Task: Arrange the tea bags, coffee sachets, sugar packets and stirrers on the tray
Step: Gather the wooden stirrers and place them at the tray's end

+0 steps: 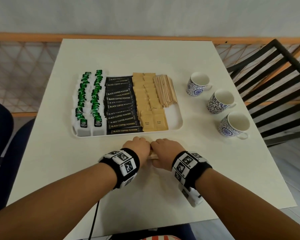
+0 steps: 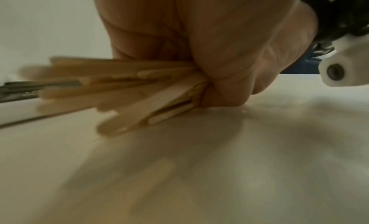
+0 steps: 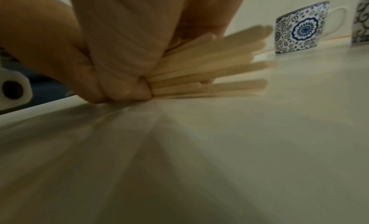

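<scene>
Loose stirrers [image 2: 111, 91]: one bundle on the counter [image 1: 111, 179], just before the tray [image 1: 177, 125]; left hand [image 1: 137, 147] and right hand [image 1: 164, 149] curl round opposite ends, likely squaring it for the bare near-right corner beside the sugar packets [image 1: 153, 122].

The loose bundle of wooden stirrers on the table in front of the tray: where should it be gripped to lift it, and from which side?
Probably mid-length, from above. The wooden stirrers lie flat on the table and splay at their ends, so a grip across the middle should keep them together. The left hand and right hand already hold them there, close to the tray.
</scene>
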Demonstrator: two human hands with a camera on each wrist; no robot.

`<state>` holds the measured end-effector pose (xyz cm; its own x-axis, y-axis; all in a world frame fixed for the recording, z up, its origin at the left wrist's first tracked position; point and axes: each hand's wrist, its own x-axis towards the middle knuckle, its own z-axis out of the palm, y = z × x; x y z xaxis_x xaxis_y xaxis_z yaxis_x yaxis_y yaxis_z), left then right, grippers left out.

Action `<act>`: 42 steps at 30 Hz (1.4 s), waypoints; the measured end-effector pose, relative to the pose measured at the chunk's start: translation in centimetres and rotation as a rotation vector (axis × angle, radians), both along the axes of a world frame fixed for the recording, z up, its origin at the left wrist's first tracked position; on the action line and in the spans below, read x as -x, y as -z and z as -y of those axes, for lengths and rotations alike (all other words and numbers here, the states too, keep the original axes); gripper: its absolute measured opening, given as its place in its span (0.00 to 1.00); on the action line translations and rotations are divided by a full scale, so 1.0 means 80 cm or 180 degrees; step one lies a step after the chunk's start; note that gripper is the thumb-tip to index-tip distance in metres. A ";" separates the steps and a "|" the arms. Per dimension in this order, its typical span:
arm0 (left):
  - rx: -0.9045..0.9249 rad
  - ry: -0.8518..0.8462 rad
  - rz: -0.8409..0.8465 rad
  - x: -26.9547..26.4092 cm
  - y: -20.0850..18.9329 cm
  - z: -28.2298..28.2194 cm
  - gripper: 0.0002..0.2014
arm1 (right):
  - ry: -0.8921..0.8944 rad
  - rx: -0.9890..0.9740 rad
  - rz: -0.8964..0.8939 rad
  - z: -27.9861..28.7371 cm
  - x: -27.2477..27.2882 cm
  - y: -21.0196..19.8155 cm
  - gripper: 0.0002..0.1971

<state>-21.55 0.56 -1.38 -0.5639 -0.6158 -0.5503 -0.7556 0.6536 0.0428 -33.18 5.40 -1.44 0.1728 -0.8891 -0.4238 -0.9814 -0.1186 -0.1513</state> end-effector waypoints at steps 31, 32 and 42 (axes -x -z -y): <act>-0.0354 -0.0131 -0.0894 -0.022 0.001 0.011 0.14 | -0.0361 0.0214 0.0034 0.007 0.010 -0.018 0.14; -0.0449 -0.0174 -0.1003 -0.025 0.000 0.014 0.12 | -0.0382 0.0228 0.0029 0.009 0.014 -0.027 0.16; -0.1063 -0.1226 -0.3029 -0.032 -0.011 0.015 0.11 | 0.0495 0.1500 0.1840 0.040 0.026 -0.112 0.28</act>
<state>-18.97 -0.65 -0.46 -0.6493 -0.7432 -0.1616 -0.4704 0.2255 0.8532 -35.26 2.22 7.50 0.1098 -0.9859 0.1265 -0.7720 -0.1648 -0.6139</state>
